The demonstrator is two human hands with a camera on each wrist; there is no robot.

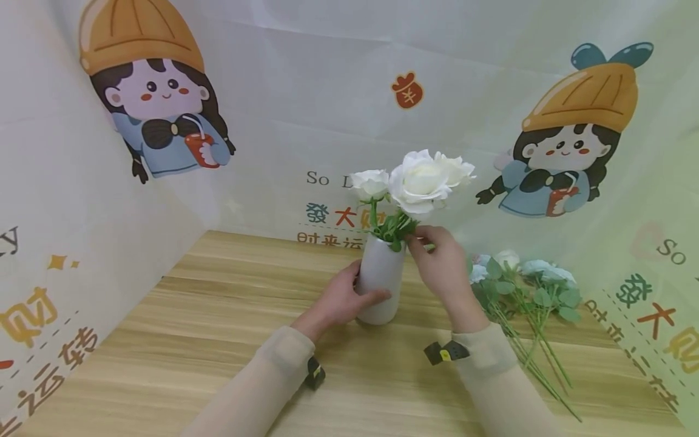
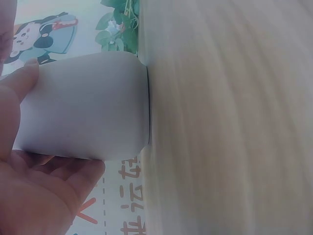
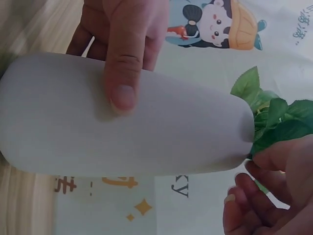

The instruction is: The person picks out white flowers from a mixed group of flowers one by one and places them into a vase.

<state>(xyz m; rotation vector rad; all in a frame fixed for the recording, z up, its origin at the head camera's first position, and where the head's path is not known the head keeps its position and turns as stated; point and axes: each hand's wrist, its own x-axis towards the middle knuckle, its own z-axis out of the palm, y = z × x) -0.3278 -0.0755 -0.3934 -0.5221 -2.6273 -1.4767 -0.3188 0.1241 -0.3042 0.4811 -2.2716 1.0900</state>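
A white vase stands upright on the wooden table. My left hand grips its lower body, the thumb across the front and the fingers around the far side. White roses with green leaves rise from its mouth. At the rim, my right hand pinches among the greenery of a white rose with thumb and forefinger. In the right wrist view, its other fingers curl loosely beside the vase mouth. The stems inside the vase are hidden.
Several pale blue and white flowers with long green stems lie on the table right of my right forearm. A printed cloth with cartoon figures encloses the table at the back and both sides.
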